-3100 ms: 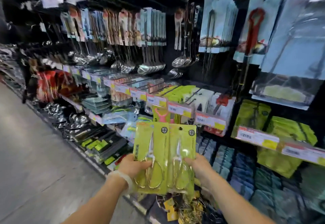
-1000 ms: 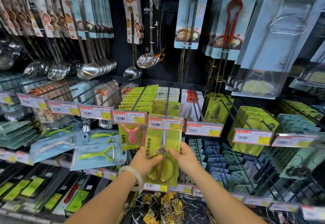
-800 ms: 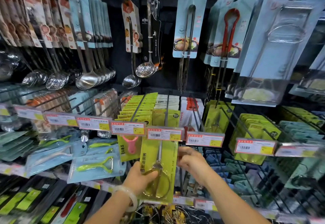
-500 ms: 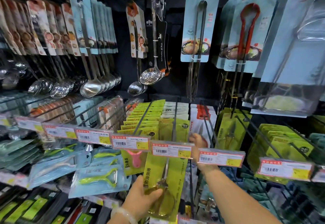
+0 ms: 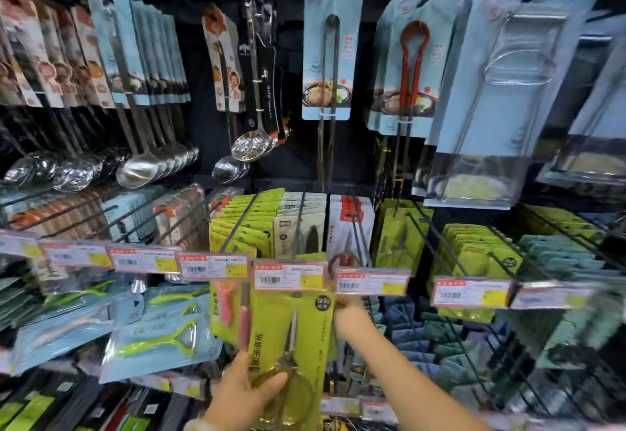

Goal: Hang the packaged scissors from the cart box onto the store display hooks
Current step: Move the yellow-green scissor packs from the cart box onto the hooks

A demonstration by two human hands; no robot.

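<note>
The head camera looks forward and slightly down, close to the display hooks (image 5: 298,227). Only one view exists.

Above you, a row of steel ladles (image 5: 137,168) hangs at upper left, bowls down. Just right of them you have a perforated skimmer (image 5: 250,149) beside the dark back panel. Blue-carded steel tongs (image 5: 330,58) hang at top centre; red-handled tongs (image 5: 413,54) on the next card right. At lower left, green peelers (image 5: 159,341) lie in blue packs. A line of price tags (image 5: 213,266) fronts your middle row. Far-right packs are too blurred to read.
</note>
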